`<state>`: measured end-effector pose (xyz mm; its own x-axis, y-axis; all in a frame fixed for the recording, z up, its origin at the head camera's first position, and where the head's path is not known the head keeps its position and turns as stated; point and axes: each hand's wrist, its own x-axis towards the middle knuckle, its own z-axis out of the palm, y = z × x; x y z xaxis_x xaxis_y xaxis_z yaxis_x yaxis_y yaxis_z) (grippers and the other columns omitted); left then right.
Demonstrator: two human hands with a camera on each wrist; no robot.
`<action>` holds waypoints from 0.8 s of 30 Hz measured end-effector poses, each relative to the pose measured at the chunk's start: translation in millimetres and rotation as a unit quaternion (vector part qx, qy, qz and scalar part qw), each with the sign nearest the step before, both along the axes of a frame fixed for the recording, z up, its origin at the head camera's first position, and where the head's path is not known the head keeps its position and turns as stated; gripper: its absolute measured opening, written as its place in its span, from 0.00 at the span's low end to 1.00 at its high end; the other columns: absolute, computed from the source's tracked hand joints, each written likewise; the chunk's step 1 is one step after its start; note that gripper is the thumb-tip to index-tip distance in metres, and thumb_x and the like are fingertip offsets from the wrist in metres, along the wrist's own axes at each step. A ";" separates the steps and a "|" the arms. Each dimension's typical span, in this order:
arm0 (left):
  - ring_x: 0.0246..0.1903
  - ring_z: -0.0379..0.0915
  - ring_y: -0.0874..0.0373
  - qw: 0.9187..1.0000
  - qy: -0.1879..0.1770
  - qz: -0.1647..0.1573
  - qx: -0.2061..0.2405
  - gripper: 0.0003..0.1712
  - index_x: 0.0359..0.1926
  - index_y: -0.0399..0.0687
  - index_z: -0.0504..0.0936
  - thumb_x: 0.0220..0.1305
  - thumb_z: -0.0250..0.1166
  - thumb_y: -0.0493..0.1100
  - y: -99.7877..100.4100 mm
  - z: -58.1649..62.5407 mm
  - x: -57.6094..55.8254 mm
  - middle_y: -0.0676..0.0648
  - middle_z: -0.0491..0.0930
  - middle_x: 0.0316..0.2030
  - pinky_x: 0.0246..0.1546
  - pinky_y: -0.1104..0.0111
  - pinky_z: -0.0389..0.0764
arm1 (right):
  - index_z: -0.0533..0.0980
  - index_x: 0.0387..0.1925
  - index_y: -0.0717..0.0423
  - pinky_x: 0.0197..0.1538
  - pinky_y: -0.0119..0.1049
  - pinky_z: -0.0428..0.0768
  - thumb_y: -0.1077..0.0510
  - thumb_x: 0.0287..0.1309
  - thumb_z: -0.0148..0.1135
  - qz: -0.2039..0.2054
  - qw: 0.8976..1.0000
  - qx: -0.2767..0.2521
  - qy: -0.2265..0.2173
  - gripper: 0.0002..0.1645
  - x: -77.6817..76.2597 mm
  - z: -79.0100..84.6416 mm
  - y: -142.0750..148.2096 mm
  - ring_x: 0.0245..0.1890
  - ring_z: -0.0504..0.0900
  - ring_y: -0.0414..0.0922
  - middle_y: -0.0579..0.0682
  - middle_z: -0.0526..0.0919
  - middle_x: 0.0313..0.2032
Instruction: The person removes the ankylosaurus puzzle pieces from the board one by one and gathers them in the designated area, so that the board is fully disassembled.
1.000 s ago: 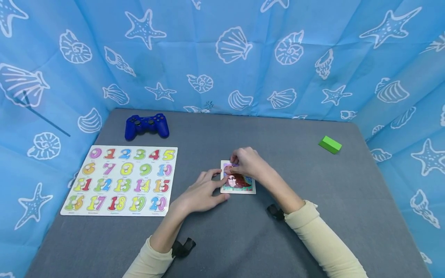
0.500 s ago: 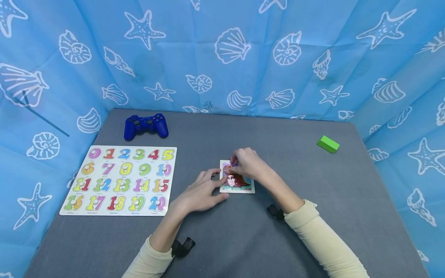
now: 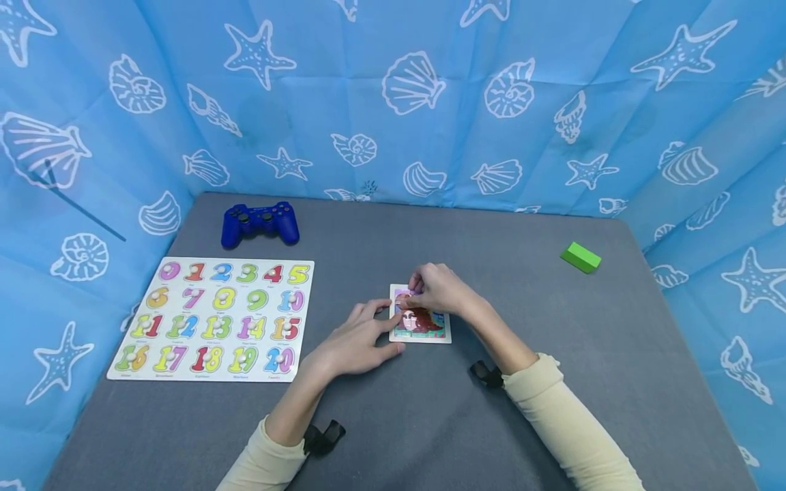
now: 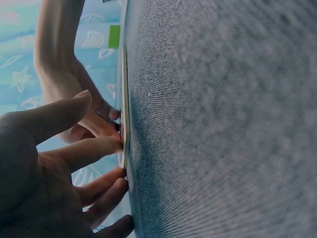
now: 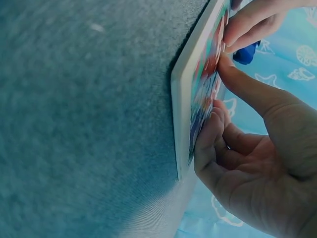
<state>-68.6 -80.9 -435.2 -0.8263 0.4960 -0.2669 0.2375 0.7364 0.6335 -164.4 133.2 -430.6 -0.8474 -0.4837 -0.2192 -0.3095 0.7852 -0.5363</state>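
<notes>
A small square picture puzzle point(image 3: 424, 331) with a pale frame lies on the grey table. Its picture shows a long-haired red figure, crossed by thin seams. My left hand point(image 3: 359, 341) steadies it from the left, index fingertip on its face and other fingers along the left edge; the thumb sits apart, near the front left corner. Over the far part, my right hand point(image 3: 439, 290) bends its fingers, thumb point(image 5: 242, 84) on the picture and fingertips at the far side. What lies under those fingers is hidden. Seen edge-on in the left wrist view, the puzzle point(image 4: 125, 99) looks flat on the table.
A white number board point(image 3: 224, 319) with knobbed pieces from 0 to 20 lies at the left. Behind it is a blue game controller point(image 3: 260, 223). A green block point(image 3: 580, 256) sits at the back right. Blue shell-print curtains point(image 3: 454, 136) enclose the table.
Both hands keep almost the same place on the puzzle. The head view shifts only slightly; no object visibly moves on the table.
</notes>
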 end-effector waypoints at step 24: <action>0.81 0.54 0.41 1.000 0.002 -0.008 0.011 0.37 0.82 0.52 0.69 0.80 0.63 0.58 -2.2 0.3 1.1 0.43 0.56 0.86 0.73 0.37 0.72 | 0.84 0.41 0.60 0.40 0.30 0.85 0.61 0.68 0.74 0.003 0.990 -0.144 0.004 0.06 6.9 -12.7 4.9 0.35 0.87 0.40 0.54 0.91 0.36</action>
